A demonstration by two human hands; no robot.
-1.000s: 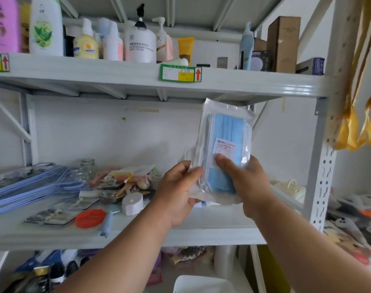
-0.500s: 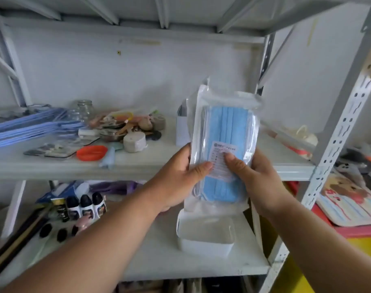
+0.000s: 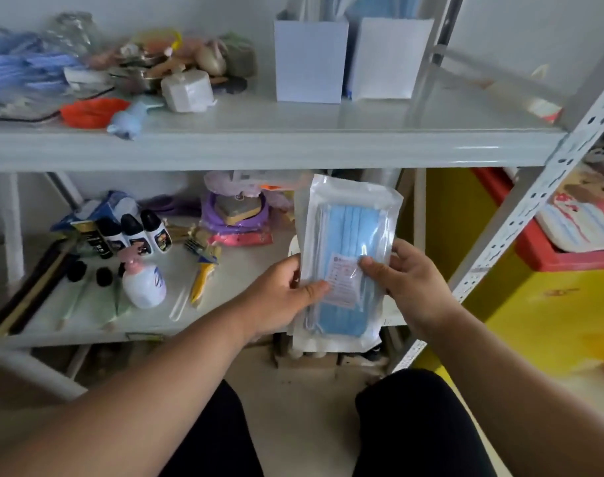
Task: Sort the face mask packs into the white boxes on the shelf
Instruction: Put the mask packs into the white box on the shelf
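A clear plastic pack of blue face masks [image 3: 345, 242] with a white label stands upright in front of the lower shelf. My left hand [image 3: 279, 297] grips its left edge, thumb across the front. My right hand [image 3: 407, 287] grips its right edge, thumb on the label. Two white boxes stand side by side on the upper shelf: the left box [image 3: 310, 60] and the right box [image 3: 386, 60], each with blue mask packs sticking out of the top. A white tray lies behind the held pack, mostly hidden.
The upper shelf [image 3: 293, 146] carries a white tape roll [image 3: 187, 91], an orange lid [image 3: 90, 111] and clutter at the left. Small bottles [image 3: 135, 232], a pump bottle [image 3: 144, 284] and a brush [image 3: 202, 270] crowd the lower shelf. A perforated upright [image 3: 520, 218] rises at the right.
The view has tilted down, so the shelf with the white boxes is now near the top. Both hands have lowered the mask pack to the lower shelf's level, grip unchanged.
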